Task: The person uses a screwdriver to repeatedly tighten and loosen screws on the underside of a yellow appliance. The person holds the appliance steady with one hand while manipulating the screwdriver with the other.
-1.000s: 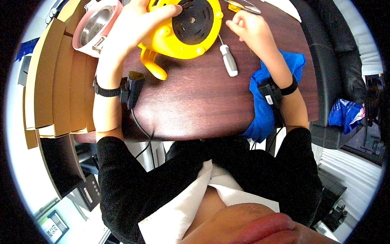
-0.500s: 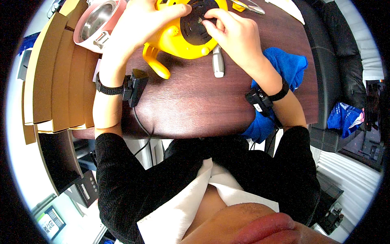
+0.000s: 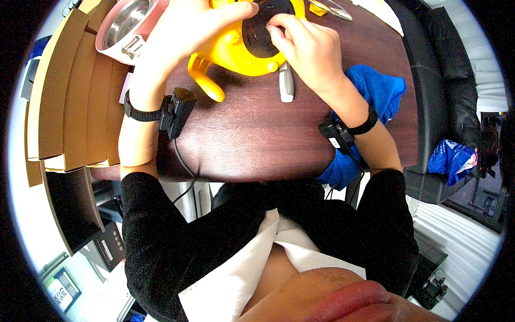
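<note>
At the far edge of the view stands a yellow plastic item [image 3: 236, 56] with a rounded body, a curved leg-like part and a dark slotted round middle [image 3: 259, 33]. My left hand [image 3: 201, 21] grips its left side, thumb reaching over the rim toward the dark middle. Over the right part of that middle, my right hand [image 3: 308, 43] has thumb and forefinger pinched together. What the pinch holds, if anything, is too small to make out. A grey-handled tool [image 3: 286, 86] lies on the table just below the yellow item, its far end hidden beneath it.
A pink bowl with a metal inside [image 3: 129, 27] stands at the far left beside cardboard boxes [image 3: 70, 96]. Right of my right forearm lies a blue cloth [image 3: 375, 88] on the dark wooden table [image 3: 241, 139]. Another blue cloth or bag [image 3: 451, 162] rests on the black sofa [image 3: 440, 112].
A small pale bit seen at my right fingertips half a second ago no longer shows clearly. The right fingertips have closed together more. My left hand keeps its grip.
</note>
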Demonstrator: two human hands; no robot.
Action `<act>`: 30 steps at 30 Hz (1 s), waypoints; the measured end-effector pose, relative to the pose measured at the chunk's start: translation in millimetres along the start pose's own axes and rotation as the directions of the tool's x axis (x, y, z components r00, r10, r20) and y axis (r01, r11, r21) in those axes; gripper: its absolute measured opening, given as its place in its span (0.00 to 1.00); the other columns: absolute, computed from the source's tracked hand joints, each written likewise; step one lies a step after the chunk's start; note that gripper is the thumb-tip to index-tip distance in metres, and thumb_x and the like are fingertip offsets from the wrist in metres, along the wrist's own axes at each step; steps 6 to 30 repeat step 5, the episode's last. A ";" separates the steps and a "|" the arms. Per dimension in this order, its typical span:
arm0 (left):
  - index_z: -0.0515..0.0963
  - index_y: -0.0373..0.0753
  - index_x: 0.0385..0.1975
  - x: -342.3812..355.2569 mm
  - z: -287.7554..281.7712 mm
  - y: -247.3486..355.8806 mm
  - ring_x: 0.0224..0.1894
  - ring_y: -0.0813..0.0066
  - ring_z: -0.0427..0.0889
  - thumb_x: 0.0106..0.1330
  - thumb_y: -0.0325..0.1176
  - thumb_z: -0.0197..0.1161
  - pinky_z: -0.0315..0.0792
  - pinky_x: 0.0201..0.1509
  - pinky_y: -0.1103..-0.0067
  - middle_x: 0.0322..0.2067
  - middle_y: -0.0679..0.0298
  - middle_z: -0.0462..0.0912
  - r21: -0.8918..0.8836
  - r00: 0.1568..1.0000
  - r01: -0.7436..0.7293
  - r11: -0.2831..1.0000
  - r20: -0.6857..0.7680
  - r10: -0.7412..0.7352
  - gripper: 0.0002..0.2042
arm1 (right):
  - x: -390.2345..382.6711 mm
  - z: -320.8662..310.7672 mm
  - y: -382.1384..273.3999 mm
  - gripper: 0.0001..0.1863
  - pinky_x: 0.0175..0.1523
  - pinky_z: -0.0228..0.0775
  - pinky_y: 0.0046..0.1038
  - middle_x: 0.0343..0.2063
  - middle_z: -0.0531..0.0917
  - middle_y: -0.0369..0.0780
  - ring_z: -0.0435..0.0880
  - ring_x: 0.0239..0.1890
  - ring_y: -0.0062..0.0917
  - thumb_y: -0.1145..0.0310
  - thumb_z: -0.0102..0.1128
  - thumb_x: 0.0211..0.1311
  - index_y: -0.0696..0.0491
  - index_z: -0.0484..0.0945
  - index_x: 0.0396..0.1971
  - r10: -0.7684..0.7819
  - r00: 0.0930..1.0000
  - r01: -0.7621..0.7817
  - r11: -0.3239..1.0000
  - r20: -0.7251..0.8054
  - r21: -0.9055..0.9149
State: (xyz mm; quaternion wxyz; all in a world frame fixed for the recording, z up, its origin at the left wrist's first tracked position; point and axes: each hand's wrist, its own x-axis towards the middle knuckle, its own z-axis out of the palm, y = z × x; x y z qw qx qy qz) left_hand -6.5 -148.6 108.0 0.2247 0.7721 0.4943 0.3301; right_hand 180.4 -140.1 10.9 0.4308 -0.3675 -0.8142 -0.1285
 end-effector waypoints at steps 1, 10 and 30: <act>0.65 0.27 0.57 -0.1 -0.2 -0.6 0.46 0.68 0.78 0.51 0.42 0.65 0.72 0.51 0.77 0.45 0.51 0.77 -0.010 1.000 0.005 1.000 0.002 -0.005 0.35 | 0.0 0.9 0.1 0.06 0.26 0.73 0.29 0.19 0.80 0.36 0.81 0.21 0.30 0.66 0.63 0.53 0.48 0.76 0.30 0.004 1.000 -0.004 1.000 0.000 0.001; 0.64 0.27 0.58 8.4 -0.2 -15.1 0.47 0.68 0.77 0.51 0.43 0.65 0.71 0.53 0.77 0.47 0.50 0.77 -0.050 0.999 0.040 0.998 0.017 -0.039 0.36 | 1.9 5.4 2.4 0.07 0.26 0.74 0.29 0.20 0.81 0.37 0.82 0.21 0.30 0.67 0.63 0.53 0.49 0.76 0.31 -0.047 0.998 0.048 0.998 -0.029 0.040; 0.64 0.27 0.58 8.4 -0.2 -15.1 0.47 0.68 0.77 0.51 0.43 0.65 0.71 0.53 0.77 0.47 0.50 0.77 -0.050 0.999 0.040 0.998 0.017 -0.039 0.36 | 1.9 5.4 2.4 0.07 0.26 0.74 0.29 0.20 0.81 0.37 0.82 0.21 0.30 0.67 0.63 0.53 0.49 0.76 0.31 -0.047 0.998 0.048 0.998 -0.029 0.040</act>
